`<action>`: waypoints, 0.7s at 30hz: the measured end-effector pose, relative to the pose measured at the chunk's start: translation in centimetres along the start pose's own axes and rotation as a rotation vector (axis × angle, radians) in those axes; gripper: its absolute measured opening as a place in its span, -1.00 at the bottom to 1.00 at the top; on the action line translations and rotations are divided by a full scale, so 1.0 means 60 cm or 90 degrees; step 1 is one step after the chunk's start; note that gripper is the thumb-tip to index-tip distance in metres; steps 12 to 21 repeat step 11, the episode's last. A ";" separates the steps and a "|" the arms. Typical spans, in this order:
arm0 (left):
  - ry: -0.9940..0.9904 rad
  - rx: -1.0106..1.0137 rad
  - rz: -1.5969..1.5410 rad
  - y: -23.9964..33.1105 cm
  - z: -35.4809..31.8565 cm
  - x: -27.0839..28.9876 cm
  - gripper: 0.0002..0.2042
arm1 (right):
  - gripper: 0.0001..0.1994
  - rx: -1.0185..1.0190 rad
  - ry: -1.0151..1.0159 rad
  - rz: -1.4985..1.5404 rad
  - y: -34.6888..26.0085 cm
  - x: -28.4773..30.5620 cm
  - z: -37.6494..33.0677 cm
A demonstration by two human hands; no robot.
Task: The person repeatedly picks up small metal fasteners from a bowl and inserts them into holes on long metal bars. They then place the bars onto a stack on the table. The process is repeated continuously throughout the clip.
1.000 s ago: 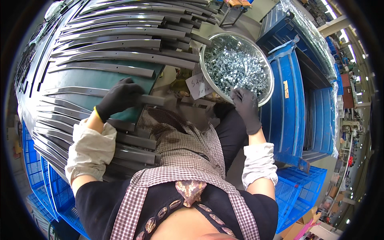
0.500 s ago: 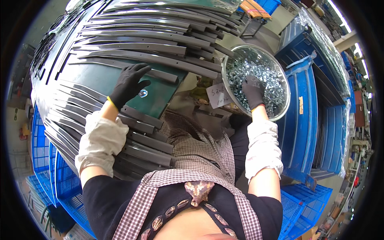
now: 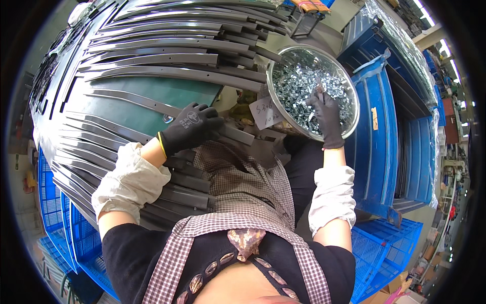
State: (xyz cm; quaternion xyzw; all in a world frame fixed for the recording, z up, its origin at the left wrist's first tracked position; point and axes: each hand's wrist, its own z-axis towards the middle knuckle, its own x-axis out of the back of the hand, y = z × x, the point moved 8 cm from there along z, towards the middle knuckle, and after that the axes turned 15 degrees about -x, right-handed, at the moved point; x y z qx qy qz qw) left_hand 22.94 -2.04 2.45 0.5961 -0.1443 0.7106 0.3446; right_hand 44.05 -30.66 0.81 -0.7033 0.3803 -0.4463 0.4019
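My left hand (image 3: 194,126), in a black glove, is closed around a long dark grey strip (image 3: 238,134); the strip's end sticks out past the hand toward my lap. On the right, a clear round basin (image 3: 270,83) holds many small shiny metal pieces (image 3: 298,83). Over this heap is my gloved right hand (image 3: 328,114), its fingers drawn together at the tips. Whatever sits between those fingertips is too small to make out. A small shiny spot (image 3: 167,118) lies on the green table top (image 3: 172,91) beside the held strip.
Dark strips (image 3: 172,45) lie in rows on the far part of the table, and another stack (image 3: 86,147) lies nearer, at the left. A paper card with handwriting (image 3: 264,111) leans by the basin. Blue metal bins (image 3: 372,121) stand at right; blue crates (image 3: 385,253) are low at right.
My left hand has come down from above the table and taken hold of the strip, pulling its end toward me. My right hand stays at the basin, its fingers now raised and pinched.
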 end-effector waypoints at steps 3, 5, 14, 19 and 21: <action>0.029 0.029 -0.041 0.021 0.019 0.024 -0.60 | -0.78 0.099 0.014 -0.040 0.004 -0.016 -0.050; 0.046 0.082 -0.111 0.040 0.023 0.036 -0.65 | -0.78 0.196 -0.015 -0.196 -0.020 -0.058 -0.120; 0.015 0.105 -0.372 0.128 0.046 0.017 -0.71 | -0.76 0.622 -0.105 -0.482 -0.039 -0.210 -0.323; 0.015 0.105 -0.372 0.128 0.046 0.017 -0.71 | -0.76 0.622 -0.105 -0.482 -0.039 -0.210 -0.323; 0.015 0.105 -0.372 0.128 0.046 0.017 -0.71 | -0.76 0.622 -0.105 -0.482 -0.039 -0.210 -0.323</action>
